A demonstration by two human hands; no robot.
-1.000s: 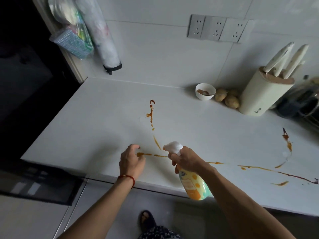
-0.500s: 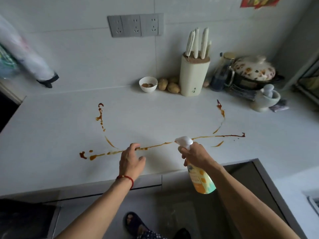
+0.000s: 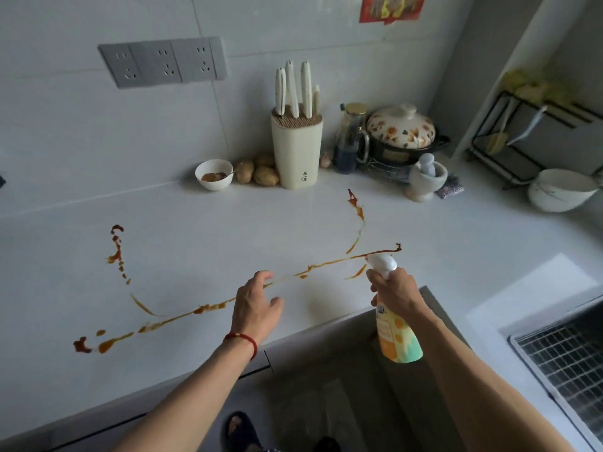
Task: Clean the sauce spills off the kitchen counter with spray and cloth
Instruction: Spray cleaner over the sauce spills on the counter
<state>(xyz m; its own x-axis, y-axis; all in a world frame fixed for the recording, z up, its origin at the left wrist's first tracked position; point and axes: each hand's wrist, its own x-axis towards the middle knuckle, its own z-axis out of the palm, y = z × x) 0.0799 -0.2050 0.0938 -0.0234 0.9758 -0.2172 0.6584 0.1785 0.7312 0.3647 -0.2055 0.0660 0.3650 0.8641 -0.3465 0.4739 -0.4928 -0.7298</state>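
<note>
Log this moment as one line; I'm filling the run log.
stage: spraying | right hand: grip on spray bottle | left hand: empty, over counter | sauce trails: unwiped | cloth: not visible

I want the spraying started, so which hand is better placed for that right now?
The right hand: it already grips the spray bottle, nozzle over the sauce. The left hand hovers open above the counter, holding nothing.

Counter [image 3: 202,223] — smooth, matt (stone-like); spray bottle [image 3: 396,334] — glossy plastic.
</note>
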